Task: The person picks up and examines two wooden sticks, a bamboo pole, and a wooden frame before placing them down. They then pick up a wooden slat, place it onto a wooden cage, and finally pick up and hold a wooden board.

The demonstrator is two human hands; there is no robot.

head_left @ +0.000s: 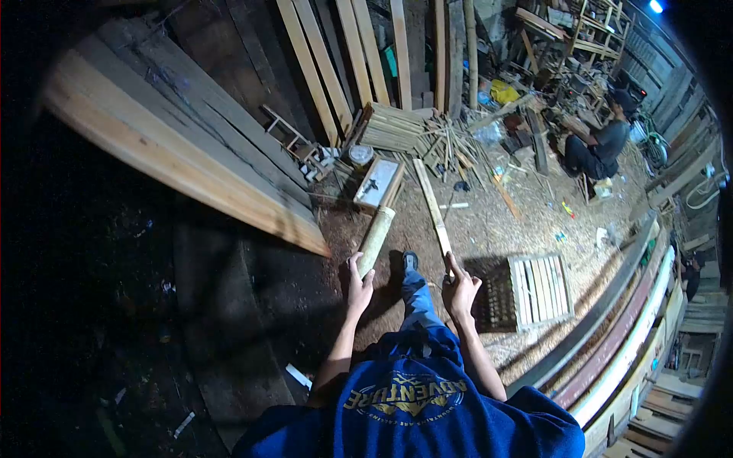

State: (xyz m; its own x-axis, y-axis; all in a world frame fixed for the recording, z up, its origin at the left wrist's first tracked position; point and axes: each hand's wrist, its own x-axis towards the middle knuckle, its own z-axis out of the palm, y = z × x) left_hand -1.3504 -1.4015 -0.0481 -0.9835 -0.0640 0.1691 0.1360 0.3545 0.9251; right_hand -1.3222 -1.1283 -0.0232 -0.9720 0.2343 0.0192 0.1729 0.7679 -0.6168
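The left hand (357, 288) is closed around the near end of a short bamboo piece (376, 238), which points forward and away from the body. The right hand (460, 291) grips the near end of a long thin wooden slat (431, 204), with one finger stretched along it. Both pieces are in the air above the floor (489, 229), one on each side of the person's forward foot (411, 261).

I think the main risk is under the feet. The floor is covered with shavings and loose sticks, and a foot can slip or catch on them while both hands are full. The slatted crate (540, 288) lies just beside the right leg, so a step to that side can hit it.

The slat is held only at one end. Its far tip may swing and knock the framed panel (379, 183) that stands on the floor near it. The grip with a stretched finger looks weaker, so the slat may turn or slide out of the hand.

The light is poor on the left, near the leaning planks (191, 153), and things there are hard to see. The seated person (599, 149) is well apart.
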